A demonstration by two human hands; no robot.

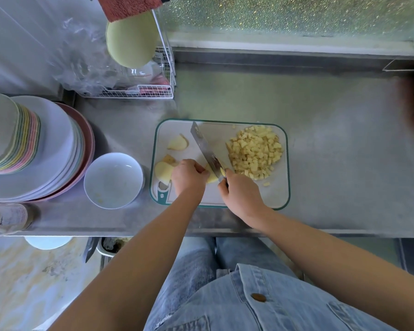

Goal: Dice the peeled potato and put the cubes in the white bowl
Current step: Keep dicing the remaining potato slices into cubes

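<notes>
Step in hand: dicing, judged well advanced from the size of the heap. Transfer to the bowl not yet begun.

At the near edge of the white plastic cutting board with teal rim (280, 194): pale yellow peeled potato piece (212, 179), pinned under the curled fingertips of the left hand (188, 176). Clamped in the right hand (242, 194): handle of the long steel-bladed knife (204, 149), blade running diagonally toward the far edge, heel resting on the potato piece. Hands just beside each other, parted only by the blade.

Heaped toward the right edge of the cutting board: small pale yellow potato cubes (255, 154). Lying uncut along the left edge: a few potato slices (177, 143). Standing on the grey steel counter (332, 163), just beside the left edge of the cutting board: round white bowl (114, 180), holding no cubes, only a few pale specks.

Next move, as judged: press straight down through the potato piece, left fingertips tucked clear of the edge, cuts evenly spaced. Then treat the potato slices likewise before scraping all cubes across into the white bowl.
</notes>
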